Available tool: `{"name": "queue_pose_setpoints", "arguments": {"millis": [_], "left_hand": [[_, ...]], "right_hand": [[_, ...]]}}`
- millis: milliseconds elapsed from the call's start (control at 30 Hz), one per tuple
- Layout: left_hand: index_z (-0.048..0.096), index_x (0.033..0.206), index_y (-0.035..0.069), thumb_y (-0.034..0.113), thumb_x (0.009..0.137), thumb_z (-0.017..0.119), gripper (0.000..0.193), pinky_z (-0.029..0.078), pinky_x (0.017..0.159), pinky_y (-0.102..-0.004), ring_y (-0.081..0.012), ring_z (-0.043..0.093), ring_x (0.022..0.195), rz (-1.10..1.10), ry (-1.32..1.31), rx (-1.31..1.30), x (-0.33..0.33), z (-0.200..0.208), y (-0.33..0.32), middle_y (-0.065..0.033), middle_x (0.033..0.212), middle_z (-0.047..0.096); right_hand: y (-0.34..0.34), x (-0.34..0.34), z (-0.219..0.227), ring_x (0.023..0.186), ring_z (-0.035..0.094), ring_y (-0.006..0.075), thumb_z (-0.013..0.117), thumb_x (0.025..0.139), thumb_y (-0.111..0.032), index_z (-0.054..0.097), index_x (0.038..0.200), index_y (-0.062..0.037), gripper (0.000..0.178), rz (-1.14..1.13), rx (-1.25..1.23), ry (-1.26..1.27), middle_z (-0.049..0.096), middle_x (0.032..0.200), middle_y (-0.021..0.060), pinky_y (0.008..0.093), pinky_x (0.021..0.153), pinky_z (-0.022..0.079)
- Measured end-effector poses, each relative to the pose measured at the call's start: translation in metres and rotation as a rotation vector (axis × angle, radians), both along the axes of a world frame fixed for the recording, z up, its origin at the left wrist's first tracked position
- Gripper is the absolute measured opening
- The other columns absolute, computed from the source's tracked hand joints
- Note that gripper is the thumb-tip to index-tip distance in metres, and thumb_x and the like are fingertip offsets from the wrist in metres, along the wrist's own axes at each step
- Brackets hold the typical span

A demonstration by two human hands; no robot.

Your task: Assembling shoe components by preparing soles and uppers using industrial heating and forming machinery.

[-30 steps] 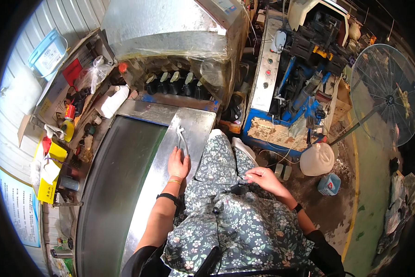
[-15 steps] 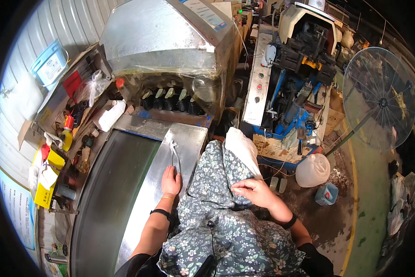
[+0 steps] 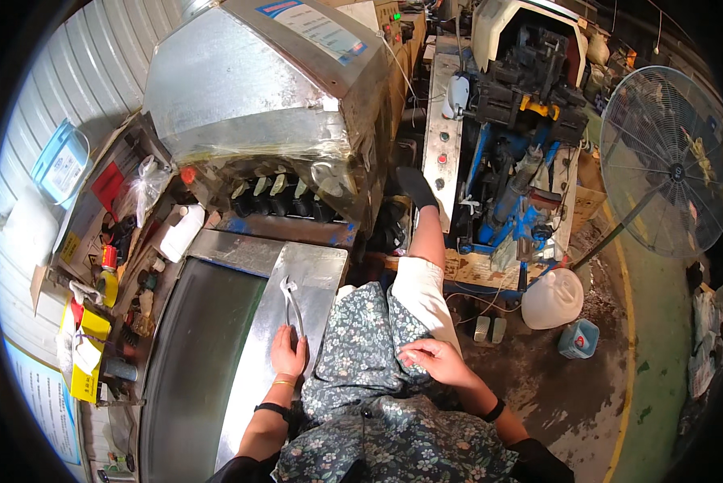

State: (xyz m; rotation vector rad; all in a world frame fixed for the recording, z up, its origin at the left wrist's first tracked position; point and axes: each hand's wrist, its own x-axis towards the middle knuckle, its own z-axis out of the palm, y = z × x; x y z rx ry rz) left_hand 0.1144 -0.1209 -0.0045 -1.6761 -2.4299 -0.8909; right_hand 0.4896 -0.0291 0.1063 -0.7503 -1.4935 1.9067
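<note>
While the left hand [image 3: 288, 354] is resting, clasp unclear, at handles [image 3: 298, 316] left of the frame's centre, the pliers [image 3: 290, 291] are looking stiff, weighty, best held there

On the right, a large round fan [image 3: 677, 171] in a wire cage stands on a slanting pole [image 3: 621, 230] beside a machine [image 3: 506, 201] with blue parts. Near it on the stained floor [image 3: 530, 386] are a whitish jug [image 3: 552, 299] and a small light-blue tub [image 3: 578, 340]. At left, along a corrugated wall [image 3: 96, 64], are a blue bucket [image 3: 59, 167], clear bag [image 3: 146, 189] and yellow box [image 3: 82, 389].
</note>
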Motion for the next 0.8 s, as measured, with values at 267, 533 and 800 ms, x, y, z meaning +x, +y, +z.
{"name": "queue_pose_setpoints", "arguments": {"millis": [267, 533, 800], "left_hand": [[0.058, 0.119, -0.003, 0.028, 0.083, 0.066, 0.047, 0.040, 0.103, -0.0484, -0.0435, 0.052, 0.118, -0.003, -0.007, -0.030, -0.002, -0.002, 0.000, -0.0272, 0.127, 0.056], [0.059, 0.118, -0.001, 0.031, 0.079, 0.067, 0.051, 0.040, 0.101, -0.0493, -0.0438, 0.052, 0.116, -0.001, -0.010, -0.015, 0.002, 0.003, 0.000, -0.0269, 0.125, 0.056], [0.060, 0.116, -0.001, 0.031, 0.079, 0.069, 0.049, 0.039, 0.102, -0.0482, -0.0431, 0.052, 0.118, 0.125, -0.389, 0.025, 0.003, 0.012, 0.005, -0.0262, 0.126, 0.055]], "right_hand": [[0.016, -0.005, -0.048, 0.082, 0.068, 0.0132, 0.057, 0.097, -0.012, 0.063, 0.112, 0.0044, 0.023, -0.051, -0.002, -0.160, 0.071, 0.099, 0.0101, 0.0257, 0.077, 0.053], [0.034, -0.007, -0.079, 0.082, 0.067, 0.0129, 0.059, 0.096, -0.014, 0.065, 0.110, 0.0032, 0.023, -0.059, -0.012, -0.252, 0.071, 0.096, 0.0088, 0.0264, 0.077, 0.053], [0.046, -0.022, -0.052, 0.089, 0.069, 0.0290, 0.065, 0.091, -0.024, 0.066, 0.118, -0.0070, 0.032, -0.057, 0.358, -0.506, 0.070, 0.103, 0.0136, 0.0355, 0.082, 0.052]]}}
